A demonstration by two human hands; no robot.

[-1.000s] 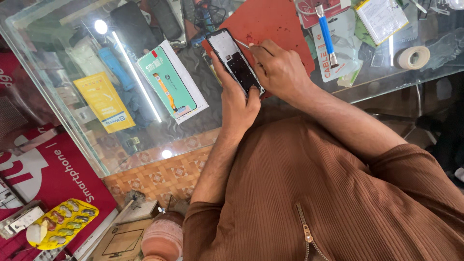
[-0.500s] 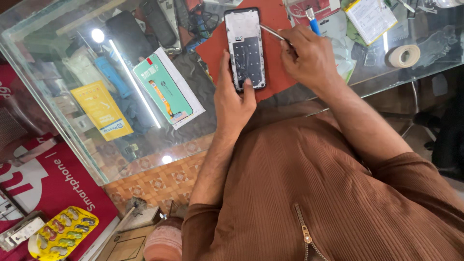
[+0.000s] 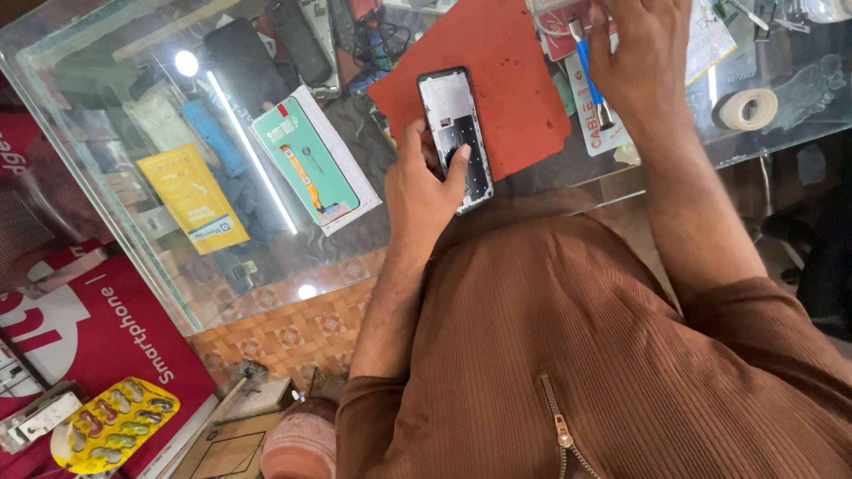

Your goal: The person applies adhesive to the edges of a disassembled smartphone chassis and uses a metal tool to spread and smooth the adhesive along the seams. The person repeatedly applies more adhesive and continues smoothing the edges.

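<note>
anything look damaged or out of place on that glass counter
The black phone frame held by the left hand on the red mat is opened, its insides bare. The right hand reaches among tools. Otherwise only workbench clutter.

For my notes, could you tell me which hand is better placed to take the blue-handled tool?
Right, probably: the right hand is beside the blue-handled tool; the left hand holds the phone.

The light is bright and even, like daytime. A round white lamp spot (image 3: 186,63) and a long thin streak of glare (image 3: 251,151) shine on the glass counter (image 3: 106,160) near its left edge. Everything looks sharp, with only soft, faint shadows.
</note>
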